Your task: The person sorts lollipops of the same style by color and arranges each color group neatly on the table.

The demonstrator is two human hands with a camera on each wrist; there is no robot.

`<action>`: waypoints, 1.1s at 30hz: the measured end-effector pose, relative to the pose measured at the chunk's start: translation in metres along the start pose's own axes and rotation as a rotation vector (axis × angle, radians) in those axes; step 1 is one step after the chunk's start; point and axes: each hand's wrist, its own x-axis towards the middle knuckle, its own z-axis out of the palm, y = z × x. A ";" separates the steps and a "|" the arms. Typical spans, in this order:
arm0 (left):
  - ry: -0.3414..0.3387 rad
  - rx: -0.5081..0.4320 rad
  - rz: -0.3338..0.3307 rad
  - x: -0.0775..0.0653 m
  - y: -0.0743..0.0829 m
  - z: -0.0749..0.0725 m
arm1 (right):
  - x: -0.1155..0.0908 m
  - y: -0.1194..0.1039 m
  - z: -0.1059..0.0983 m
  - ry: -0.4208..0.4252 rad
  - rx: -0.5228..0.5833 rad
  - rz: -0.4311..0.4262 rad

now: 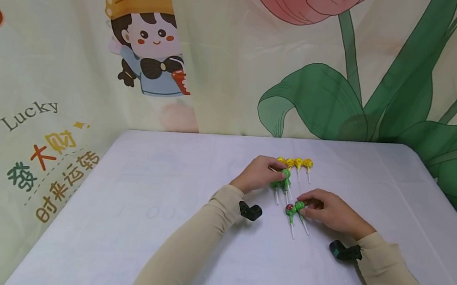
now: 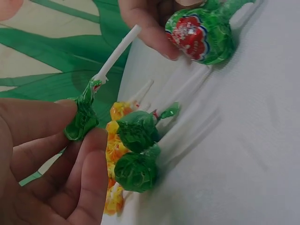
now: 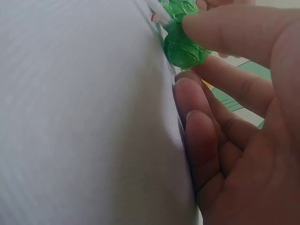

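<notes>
My left hand (image 1: 259,173) pinches a green-wrapped lollipop (image 2: 83,115) by its wrapped head, clear of the table, its white stick pointing up and away in the left wrist view. Just beneath it lie two more green lollipops (image 2: 137,172) side by side. My right hand (image 1: 333,212) holds a green lollipop (image 3: 185,49) between thumb and forefinger, low at the tabletop; the other fingers rest against the cloth. Touching or very close to that one is a green lollipop with a red label (image 1: 290,209), its stick toward me.
Behind the green ones, several yellow lollipops (image 1: 299,163) lie in a row, sticks toward me. A white cloth covers the table (image 1: 158,177). A printed curtain (image 1: 228,68) hangs along the far edge. Each wrist bears a small black camera (image 1: 250,211).
</notes>
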 end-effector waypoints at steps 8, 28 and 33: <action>-0.004 0.038 -0.011 0.013 0.011 0.003 | -0.002 0.003 -0.002 0.011 0.004 -0.002; -0.025 0.227 0.015 0.030 0.031 0.018 | 0.001 0.004 -0.001 -0.001 0.022 -0.024; -0.019 0.301 0.032 0.034 0.027 0.023 | 0.001 0.005 -0.001 0.001 0.025 -0.027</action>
